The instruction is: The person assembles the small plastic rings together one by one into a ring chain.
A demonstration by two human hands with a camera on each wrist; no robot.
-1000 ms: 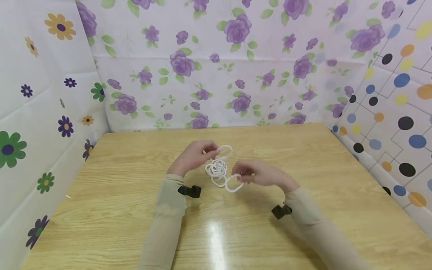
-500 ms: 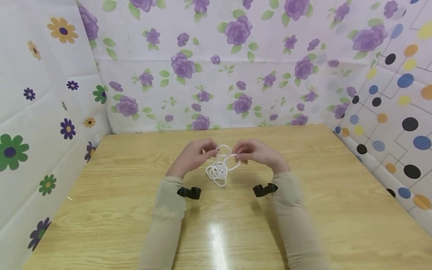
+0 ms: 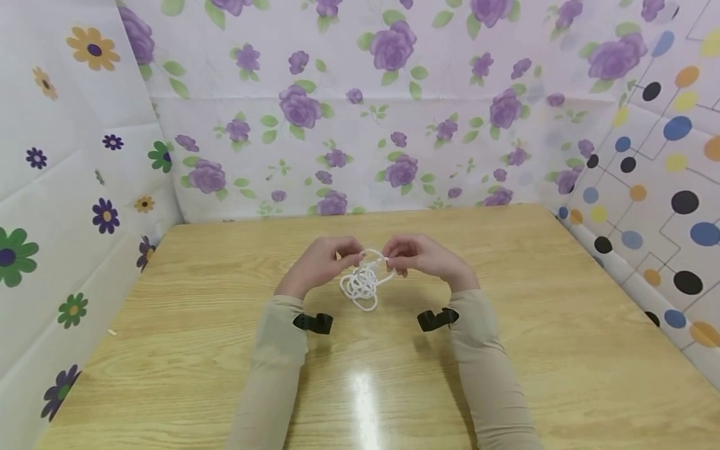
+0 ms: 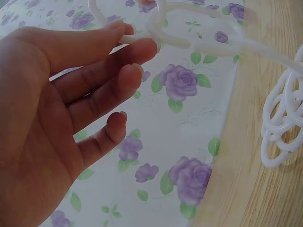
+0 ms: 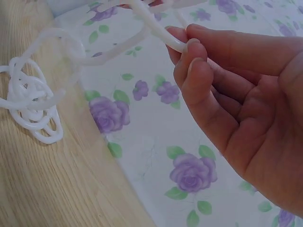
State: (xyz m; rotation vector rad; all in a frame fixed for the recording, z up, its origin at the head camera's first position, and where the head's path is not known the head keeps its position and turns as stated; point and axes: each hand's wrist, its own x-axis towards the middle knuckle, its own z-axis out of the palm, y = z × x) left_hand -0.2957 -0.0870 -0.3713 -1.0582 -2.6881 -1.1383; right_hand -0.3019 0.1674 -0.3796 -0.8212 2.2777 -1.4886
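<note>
My left hand (image 3: 323,262) pinches a white plastic chain link (image 4: 170,39) between thumb and forefinger, the other fingers loosely bent. Opposite it, my right hand (image 3: 424,256) holds another white link (image 5: 156,26) by thumb and fingertips. The two links are raised above the table and come close together or overlap; whether they are hooked is hard to tell. More linked pieces run from them down to a tangled pile of white chain (image 3: 361,284) on the table between the hands. Both wrist views show the pile, in the left wrist view at the right edge.
The wooden table (image 3: 197,350) extends around the hands. A flower-print sheet (image 3: 349,125) stands behind it, with patterned sheets at both sides. A tiny white scrap (image 3: 112,332) lies near the left edge. Black wrist cameras (image 3: 315,323) sit on both forearms.
My right hand has moved up and left with its link, from beside the pile to near the left hand. The two links are now closer together. The left hand has barely moved.
</note>
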